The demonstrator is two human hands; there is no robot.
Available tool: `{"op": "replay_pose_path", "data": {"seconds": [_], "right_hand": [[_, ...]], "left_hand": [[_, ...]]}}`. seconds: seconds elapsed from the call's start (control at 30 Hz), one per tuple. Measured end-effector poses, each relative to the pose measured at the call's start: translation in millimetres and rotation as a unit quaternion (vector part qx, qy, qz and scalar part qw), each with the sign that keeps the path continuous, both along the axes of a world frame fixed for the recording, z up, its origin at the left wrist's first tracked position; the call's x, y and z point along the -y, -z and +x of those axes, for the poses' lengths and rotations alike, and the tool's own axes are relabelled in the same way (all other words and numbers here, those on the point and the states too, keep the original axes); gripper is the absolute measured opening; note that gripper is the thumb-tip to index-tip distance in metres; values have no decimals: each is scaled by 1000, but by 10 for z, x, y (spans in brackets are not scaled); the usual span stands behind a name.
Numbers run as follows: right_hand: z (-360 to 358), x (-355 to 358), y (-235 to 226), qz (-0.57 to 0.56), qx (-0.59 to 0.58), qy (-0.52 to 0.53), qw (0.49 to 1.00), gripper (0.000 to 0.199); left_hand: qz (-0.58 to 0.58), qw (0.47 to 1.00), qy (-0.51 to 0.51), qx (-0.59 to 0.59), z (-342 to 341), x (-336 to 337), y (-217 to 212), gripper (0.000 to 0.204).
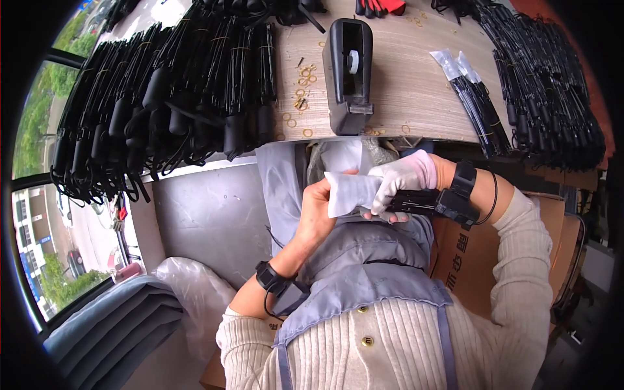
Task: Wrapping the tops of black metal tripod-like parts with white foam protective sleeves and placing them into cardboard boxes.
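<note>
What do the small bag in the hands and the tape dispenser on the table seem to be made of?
The bag looks like thin, cloudy plastic film: it creases softly. The tape dispenser looks like hard black plastic with a smooth, slightly glossy shell. The table shows a pale wood grain, possibly laminate.

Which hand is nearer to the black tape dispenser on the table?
Right. The gloved right hand is just below the tape dispenser, slightly to its right; the bare left hand sits lower, farther from it.

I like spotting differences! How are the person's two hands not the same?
The right hand wears a white glove, while the left hand is bare. The right hand grips a black bundle; the left hand pinches the clear plastic sleeve over its end. The right wrist carries a big black band, the left wrist a smaller one. Both hands meet at the same sleeve.
</note>
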State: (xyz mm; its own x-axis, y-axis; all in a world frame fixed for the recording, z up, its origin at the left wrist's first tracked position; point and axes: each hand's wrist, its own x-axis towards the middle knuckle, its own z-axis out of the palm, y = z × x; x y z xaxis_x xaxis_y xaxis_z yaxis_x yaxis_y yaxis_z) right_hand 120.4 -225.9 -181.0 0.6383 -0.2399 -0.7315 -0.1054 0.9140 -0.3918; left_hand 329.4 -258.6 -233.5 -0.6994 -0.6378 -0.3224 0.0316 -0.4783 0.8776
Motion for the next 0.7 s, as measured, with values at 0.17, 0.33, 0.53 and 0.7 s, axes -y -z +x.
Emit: {"op": "replay_pose_path", "data": {"seconds": [0.17, 0.33, 0.53, 0.7], "right_hand": [[20, 24, -187, -120, -104, 12, 987, 17], [33, -33, -204, -491, -331, -192, 782, 29], [93, -156, -331, -549, -419, -108, 715, 33], [14, -295, -354, -600, -358, 81, 710, 30]], "left_hand": [[-7, 996, -41, -73, -115, 438, -108, 24], [-67, 994, 67, 56, -418, 753, -369, 18], [10, 987, 108, 120, -574, 649, 29, 20], [193, 974, 111, 39, -416, 595, 26, 31]]}}
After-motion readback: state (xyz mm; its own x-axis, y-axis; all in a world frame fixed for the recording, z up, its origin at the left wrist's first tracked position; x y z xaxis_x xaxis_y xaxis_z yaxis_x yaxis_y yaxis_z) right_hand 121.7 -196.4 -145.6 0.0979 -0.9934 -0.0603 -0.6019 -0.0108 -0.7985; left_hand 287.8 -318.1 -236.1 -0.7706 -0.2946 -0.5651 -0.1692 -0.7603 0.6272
